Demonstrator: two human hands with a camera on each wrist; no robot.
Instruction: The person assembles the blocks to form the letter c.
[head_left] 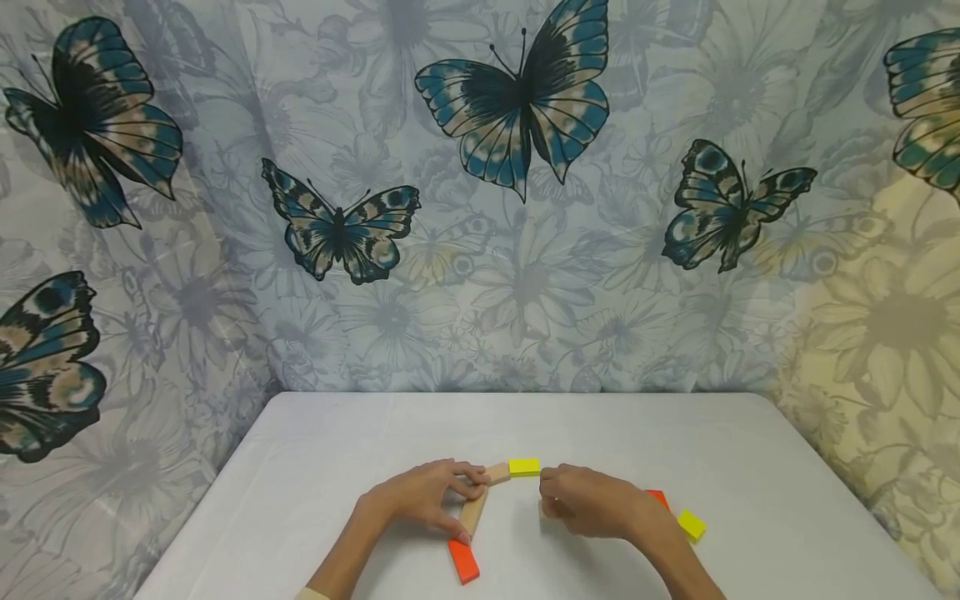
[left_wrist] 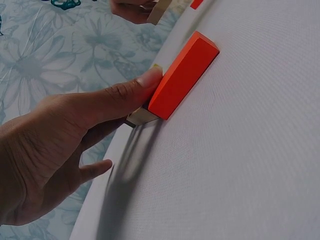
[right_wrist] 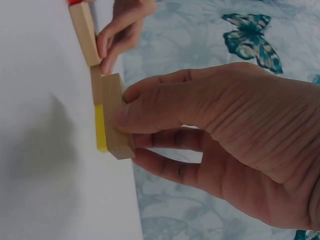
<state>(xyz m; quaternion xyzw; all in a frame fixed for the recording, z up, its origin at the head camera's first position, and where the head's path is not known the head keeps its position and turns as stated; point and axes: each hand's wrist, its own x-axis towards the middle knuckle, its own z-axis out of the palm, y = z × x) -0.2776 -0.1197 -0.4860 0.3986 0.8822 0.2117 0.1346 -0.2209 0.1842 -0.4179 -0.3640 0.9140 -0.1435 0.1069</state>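
Observation:
Several small blocks form a curved row on the white table. Nearest in it lies a red block (head_left: 463, 562), followed by a plain wooden block (head_left: 472, 514), another wooden block (head_left: 498, 474) and a yellow block (head_left: 524, 467) at the far end. My left hand (head_left: 431, 493) spans the nearer wooden block, thumb at its red-block end and fingertips at its other end. To the right, my right hand (head_left: 592, 500) pinches a separate wooden block (right_wrist: 114, 115) between thumb and fingers, raised above the table; in the right wrist view it overlaps the yellow block.
Beyond the right hand, a red block (head_left: 658, 498) and a yellow block (head_left: 691, 526) lie close together, the red one partly hidden by the forearm. A butterfly-patterned cloth (head_left: 525, 317) rises behind the white table (head_left: 360, 425).

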